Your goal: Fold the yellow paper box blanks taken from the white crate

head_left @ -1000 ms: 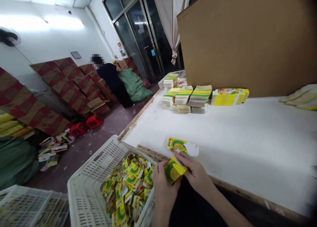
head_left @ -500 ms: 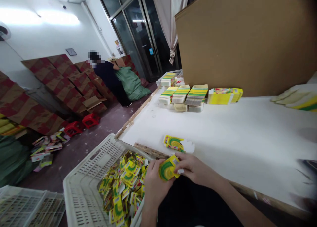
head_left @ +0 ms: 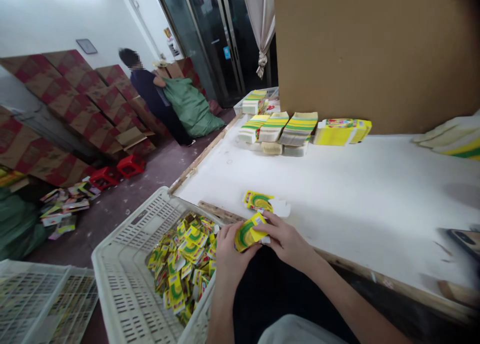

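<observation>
Between my two hands is a small yellow and green cardboard box [head_left: 247,232]. My left hand [head_left: 229,246] grips its left side, thumb below and fingers above. At the other end, my right hand [head_left: 285,236] has its fingers pressed on the box near the barcode and the white end flap. Just beyond my hands, a flat carton [head_left: 259,200] of the same print lies on the white table [head_left: 337,194], its white flap pointing right. To the left of my left hand stands a white plastic crate [head_left: 123,279] holding many small yellow boxes [head_left: 191,249].
Stacks of flat cartons [head_left: 300,129] and a yellow bundle [head_left: 337,133] line the table's back beside a cardboard panel [head_left: 375,54]. A phone [head_left: 465,241] lies at the right. Red stools [head_left: 131,165], a person [head_left: 150,94] with a green sack [head_left: 193,106] and stacked cartons [head_left: 67,89] are beyond.
The box in my hands has turned, and its end now looks more closed under my right fingers. The view has tipped downward slightly. The person's arm by the sack has shifted.
</observation>
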Available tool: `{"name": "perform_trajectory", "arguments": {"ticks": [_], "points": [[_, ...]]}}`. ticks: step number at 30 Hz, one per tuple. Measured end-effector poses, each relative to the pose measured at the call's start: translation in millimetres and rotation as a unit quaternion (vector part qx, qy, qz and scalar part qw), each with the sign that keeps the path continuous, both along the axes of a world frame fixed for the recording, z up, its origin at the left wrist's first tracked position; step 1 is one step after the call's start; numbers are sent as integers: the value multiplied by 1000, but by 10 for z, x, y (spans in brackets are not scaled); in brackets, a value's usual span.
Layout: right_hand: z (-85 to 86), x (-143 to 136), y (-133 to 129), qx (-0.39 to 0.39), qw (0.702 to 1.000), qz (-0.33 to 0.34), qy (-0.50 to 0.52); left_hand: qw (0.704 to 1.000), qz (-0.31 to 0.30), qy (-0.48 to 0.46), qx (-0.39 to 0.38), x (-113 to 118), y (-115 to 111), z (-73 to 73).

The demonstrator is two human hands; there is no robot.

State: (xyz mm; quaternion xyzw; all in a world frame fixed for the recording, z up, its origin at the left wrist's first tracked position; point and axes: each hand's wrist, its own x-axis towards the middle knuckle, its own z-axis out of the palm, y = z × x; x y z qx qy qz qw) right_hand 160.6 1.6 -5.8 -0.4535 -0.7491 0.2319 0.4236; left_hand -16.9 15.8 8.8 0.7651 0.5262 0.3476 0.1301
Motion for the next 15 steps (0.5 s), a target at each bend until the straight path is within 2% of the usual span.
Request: {"name": "perform_trajectory", "arguments": {"ticks": [6,10,13,15], "points": [[135,113,-33,-21,998,58,-30,999,-34,5,15,-30,-20,16],[112,139,-40,-22,998,58,-23,999,-28,-29,1,-5,-40,51],[36,68,-43,-3,1000,10,6,987,27,-156,-14,42,-62,27],[-6,5,-46,8,1000,-18,20,946,76,-313,-46,75,-72,-27]]}}
